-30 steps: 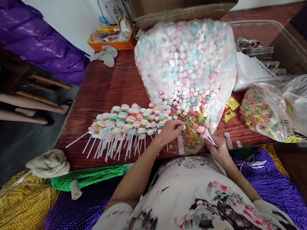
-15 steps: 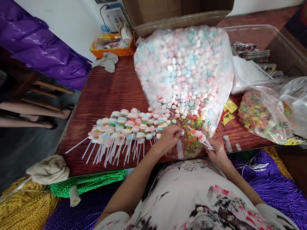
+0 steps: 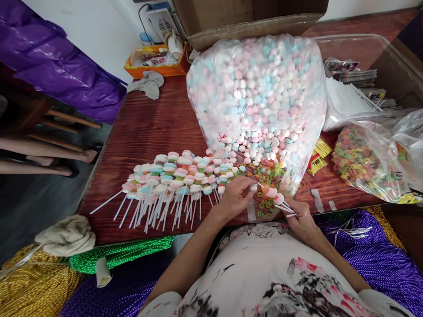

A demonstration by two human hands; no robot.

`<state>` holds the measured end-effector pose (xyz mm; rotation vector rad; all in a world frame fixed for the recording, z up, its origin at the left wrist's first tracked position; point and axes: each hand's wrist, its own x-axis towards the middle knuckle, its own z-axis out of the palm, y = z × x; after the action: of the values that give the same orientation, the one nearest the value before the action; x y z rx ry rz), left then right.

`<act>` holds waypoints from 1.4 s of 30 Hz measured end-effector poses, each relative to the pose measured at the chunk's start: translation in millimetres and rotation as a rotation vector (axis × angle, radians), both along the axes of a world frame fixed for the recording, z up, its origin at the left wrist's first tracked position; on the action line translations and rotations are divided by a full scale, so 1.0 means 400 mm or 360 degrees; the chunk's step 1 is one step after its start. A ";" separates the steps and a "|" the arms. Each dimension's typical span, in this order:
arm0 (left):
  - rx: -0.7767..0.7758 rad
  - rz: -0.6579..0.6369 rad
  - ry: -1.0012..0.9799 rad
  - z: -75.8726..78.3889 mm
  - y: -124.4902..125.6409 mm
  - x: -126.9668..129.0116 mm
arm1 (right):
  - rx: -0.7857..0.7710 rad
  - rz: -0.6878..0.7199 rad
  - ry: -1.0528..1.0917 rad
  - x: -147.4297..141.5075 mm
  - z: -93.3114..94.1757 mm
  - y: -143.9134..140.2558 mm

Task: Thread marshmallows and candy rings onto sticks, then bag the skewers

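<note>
My left hand (image 3: 237, 196) is closed, pinching a white marshmallow (image 3: 253, 187) at the tip of a stick. Several white sticks are gripped by their lower ends in my right hand (image 3: 299, 215); pink marshmallows and orange cereal rings are threaded on them, forming skewers (image 3: 272, 193). Loose coloured cereal rings (image 3: 266, 204) lie just below and behind my fingers. A big clear bag of pastel marshmallows (image 3: 257, 97) spills open behind them. To the left, a pile of finished-looking marshmallow skewers (image 3: 175, 174) rests with its white sticks pointing toward me.
A bag of cereal rings (image 3: 360, 158), yellow twist ties (image 3: 320, 155) and a plastic bin with white sticks (image 3: 346, 99) stand right. An orange box (image 3: 155, 66) and grey cloth (image 3: 148, 84) lie back left. Another person's legs (image 3: 42, 152) show at left.
My left hand has brought the white marshmallow rightward to the stick tip held by my right hand. The view has shifted slightly.
</note>
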<state>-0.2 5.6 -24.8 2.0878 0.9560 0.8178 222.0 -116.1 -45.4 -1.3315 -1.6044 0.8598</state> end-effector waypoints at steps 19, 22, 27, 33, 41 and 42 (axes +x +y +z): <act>-0.0190 0.0431 -0.0837 0.026 -0.048 -0.023 | -0.0067 0.0175 -0.0146 -0.037 0.067 0.004; -0.0048 0.0534 -0.0749 0.021 -0.055 -0.020 | -0.0046 0.0181 -0.0102 -0.055 0.065 0.006; 0.0180 0.0640 -0.0697 0.021 -0.055 -0.019 | 0.0015 0.0181 -0.0076 -0.085 0.061 0.021; 0.0510 0.0653 -0.0694 0.047 -0.049 -0.029 | -0.0042 0.0228 0.0078 -0.142 0.048 0.050; 0.0268 0.0542 -0.0908 0.105 -0.050 -0.070 | -0.0254 0.0123 0.0386 -0.194 0.055 0.089; 0.0144 0.0538 -0.0944 0.110 -0.046 -0.077 | -0.0143 0.0176 0.0291 -0.192 0.063 0.093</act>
<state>-30.9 -12.8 19.1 1.6095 0.9496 1.5687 145.1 -78.8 -20.1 -1.1967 -1.5220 1.0997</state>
